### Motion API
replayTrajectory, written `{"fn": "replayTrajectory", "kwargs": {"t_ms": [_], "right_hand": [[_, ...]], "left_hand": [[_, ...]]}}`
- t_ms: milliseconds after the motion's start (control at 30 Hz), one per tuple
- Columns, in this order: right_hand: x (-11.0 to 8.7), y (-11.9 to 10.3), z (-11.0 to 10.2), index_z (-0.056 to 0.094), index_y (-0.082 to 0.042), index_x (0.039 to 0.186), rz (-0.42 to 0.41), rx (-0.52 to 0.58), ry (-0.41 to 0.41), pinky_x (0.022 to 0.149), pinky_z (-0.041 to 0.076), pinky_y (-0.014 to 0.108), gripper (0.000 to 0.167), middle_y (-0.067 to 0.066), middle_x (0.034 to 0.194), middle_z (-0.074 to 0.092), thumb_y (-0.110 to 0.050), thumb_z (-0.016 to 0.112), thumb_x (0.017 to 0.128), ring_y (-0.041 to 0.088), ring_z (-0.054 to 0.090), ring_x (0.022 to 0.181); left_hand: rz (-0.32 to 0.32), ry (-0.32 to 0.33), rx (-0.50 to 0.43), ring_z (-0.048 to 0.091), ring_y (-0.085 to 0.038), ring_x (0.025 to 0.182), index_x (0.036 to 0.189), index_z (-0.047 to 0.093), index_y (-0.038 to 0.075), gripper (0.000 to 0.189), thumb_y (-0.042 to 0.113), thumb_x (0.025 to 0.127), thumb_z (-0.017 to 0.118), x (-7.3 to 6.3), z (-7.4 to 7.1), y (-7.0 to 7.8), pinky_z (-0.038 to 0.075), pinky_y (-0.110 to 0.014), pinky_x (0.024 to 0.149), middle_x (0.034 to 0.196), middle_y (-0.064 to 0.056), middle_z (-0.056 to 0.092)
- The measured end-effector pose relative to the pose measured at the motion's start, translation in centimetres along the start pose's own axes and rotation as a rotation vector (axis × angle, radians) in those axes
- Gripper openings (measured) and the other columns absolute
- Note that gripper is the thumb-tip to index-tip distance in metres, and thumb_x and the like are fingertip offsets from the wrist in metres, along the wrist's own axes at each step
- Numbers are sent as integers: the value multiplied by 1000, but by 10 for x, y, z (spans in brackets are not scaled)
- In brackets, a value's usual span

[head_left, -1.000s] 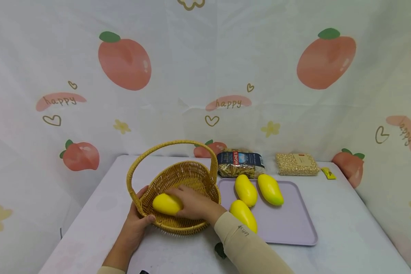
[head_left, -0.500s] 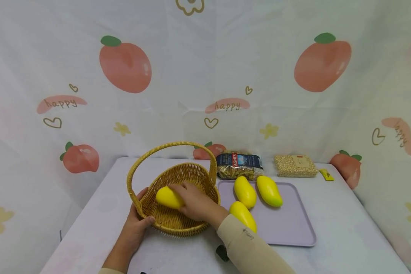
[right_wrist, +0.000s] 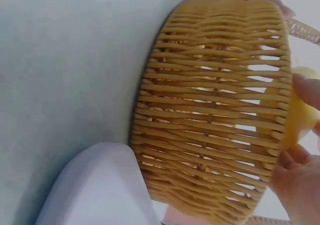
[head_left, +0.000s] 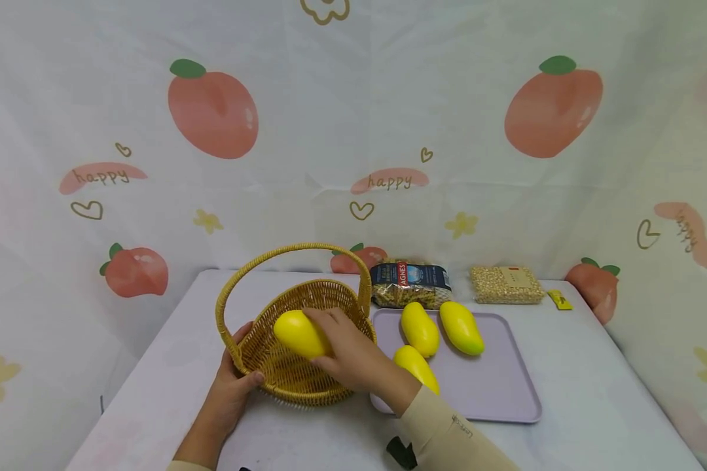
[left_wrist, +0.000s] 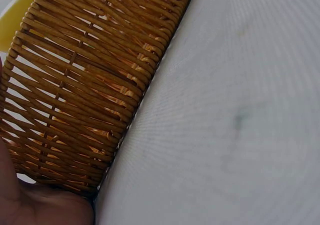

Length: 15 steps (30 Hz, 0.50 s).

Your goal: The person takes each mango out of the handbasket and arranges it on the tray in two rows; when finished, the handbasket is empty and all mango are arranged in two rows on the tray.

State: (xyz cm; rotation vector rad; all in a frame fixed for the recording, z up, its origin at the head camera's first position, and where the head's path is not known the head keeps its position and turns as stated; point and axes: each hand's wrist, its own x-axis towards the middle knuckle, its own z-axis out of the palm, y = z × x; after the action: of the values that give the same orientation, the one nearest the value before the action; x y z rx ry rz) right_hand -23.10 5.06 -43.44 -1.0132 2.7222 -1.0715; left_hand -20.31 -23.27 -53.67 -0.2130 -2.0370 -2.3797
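Observation:
A yellow mango (head_left: 299, 333) is gripped in my right hand (head_left: 350, 347), held over the inside of a woven basket (head_left: 283, 379) with a tall arched handle. My left hand (head_left: 232, 386) holds the basket at its left side, thumb over the rim and fingers behind the wall. In the right wrist view the mango (right_wrist: 302, 116) shows above the rim, between my fingers and thumb. The left wrist view has the wicker wall (left_wrist: 90, 85) up close, with part of my left hand (left_wrist: 45, 205) against its lower end.
Right of the basket lies a lilac tray (head_left: 495, 386) bearing three mangoes (head_left: 420, 329). Behind it are a bag of pasta (head_left: 411, 284), a bag of pale grains (head_left: 507, 284) and a small yellow packet (head_left: 560, 299). A dark object (head_left: 402, 453) is by my right sleeve.
My right hand has lifted the mango from low in the basket, up and slightly right. My left hand keeps its hold on the basket.

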Motion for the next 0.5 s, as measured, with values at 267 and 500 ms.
{"fn": "replayTrajectory", "kwargs": {"t_ms": [267, 500], "right_hand": [[-30, 0, -8, 35, -23, 170, 10, 91, 24, 110, 49, 45, 78, 3, 151, 46, -20, 77, 105, 17, 52, 125], [-64, 5, -18, 37, -28, 169, 12, 157, 64, 110, 49, 46, 81, -2, 148, 46, -17, 81, 102, 15, 53, 126]], "left_hand": [[12, 11, -6, 48, -21, 140, 173, 27, 26, 94, 21, 99, 85, 0, 1, 1, 45, -23, 109, 171, -11, 24], [10, 9, -10, 44, -23, 144, 173, 26, 26, 94, 18, 99, 84, -1, 3, 4, 45, -23, 109, 171, -11, 22]]}}
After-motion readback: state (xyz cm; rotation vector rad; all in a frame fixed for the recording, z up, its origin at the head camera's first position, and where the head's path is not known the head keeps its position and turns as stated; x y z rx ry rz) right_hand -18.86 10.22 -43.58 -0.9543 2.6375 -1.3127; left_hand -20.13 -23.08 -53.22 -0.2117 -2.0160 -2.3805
